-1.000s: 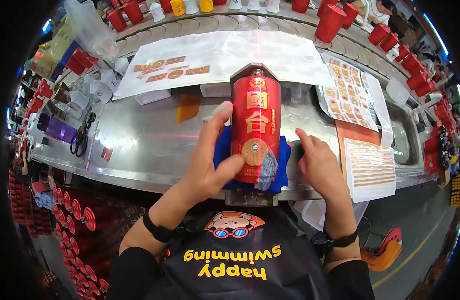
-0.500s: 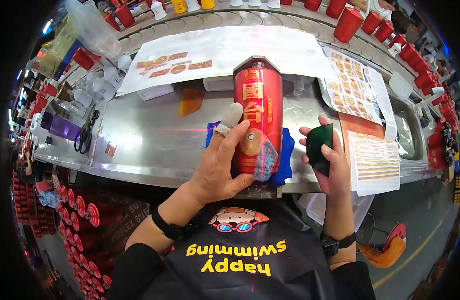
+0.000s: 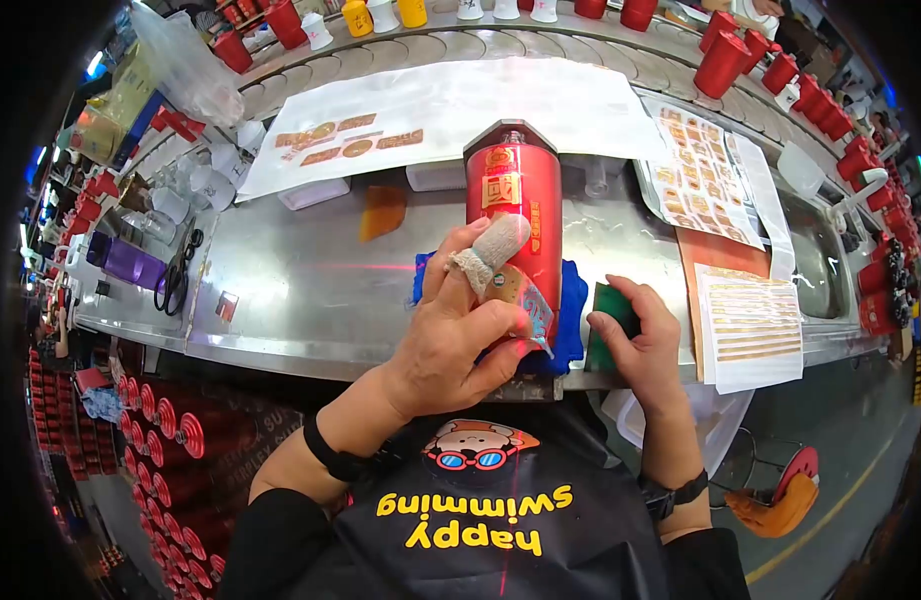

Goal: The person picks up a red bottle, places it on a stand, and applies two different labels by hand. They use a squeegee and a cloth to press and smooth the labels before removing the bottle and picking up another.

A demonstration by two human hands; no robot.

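A red bottle (image 3: 543, 190) with gold characters lies on a blue cloth (image 3: 572, 310), its neck pointing away from me. Near its lower end is a decal (image 3: 538, 312) with a tan round patch and a blue pattern. My left hand (image 3: 435, 345) is over the bottle's left side, thumb and a bent finger closed at the decal's edge. A finger wearing a whitish cloth cot (image 3: 492, 250) rests across the gold lettering. To the right of the bottle, my right hand (image 3: 645, 345) pinches a flat dark green scraper (image 3: 612, 320) between thumb and fingers.
White paper (image 3: 460, 105) with gold decals lies behind the bottle. Decal sheets (image 3: 695, 180) and striped strips (image 3: 750, 325) are at right. An amber flat piece (image 3: 383, 212), scissors (image 3: 175, 275) and a purple bottle (image 3: 128, 262) lie leftward. A conveyor (image 3: 430, 45) carries bottles.
My left hand has shifted right across the bottle, its fingers bending in at the decal, whose lower part has shifted. My right hand has lowered and turned the green scraper downward.
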